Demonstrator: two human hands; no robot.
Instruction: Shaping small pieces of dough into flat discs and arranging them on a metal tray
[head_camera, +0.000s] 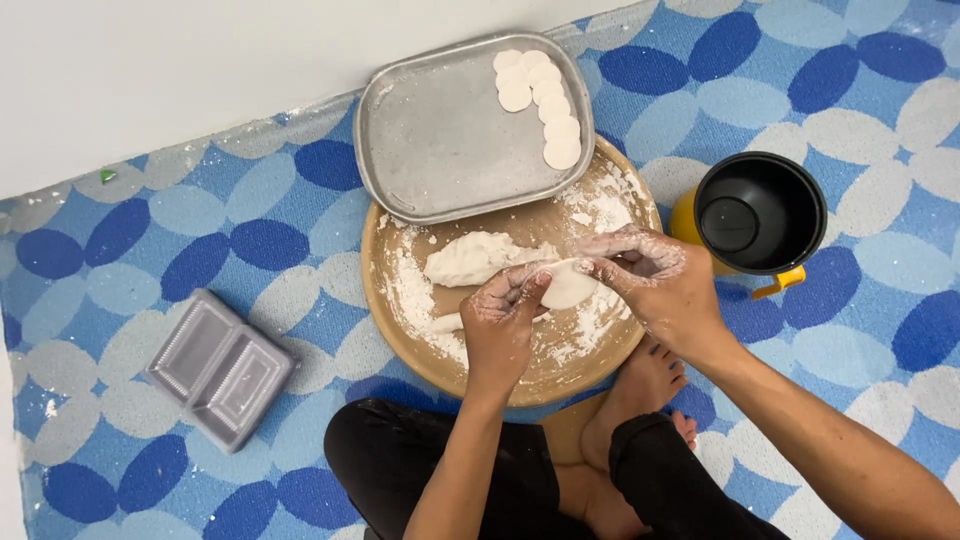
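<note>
A round wooden board (600, 365) dusted with flour lies on the patterned mat. Above its middle, my left hand (503, 318) and my right hand (650, 272) together pinch a flat white dough disc (570, 285); both hands are floury. A larger lump of dough (468, 257) rests on the board just left of the disc, and a small piece (447, 322) lies beside my left hand. A metal tray (440, 140) overlaps the board's far edge and carries a row of several round dough discs (545, 100) along its right side.
A yellow pot with a black inside (760, 210) stands right of the board. A grey plastic two-compartment container (220, 367) lies at the left on the blue mat (150, 230). My crossed legs and bare foot (640, 385) are at the board's near edge. A white wall runs along the top.
</note>
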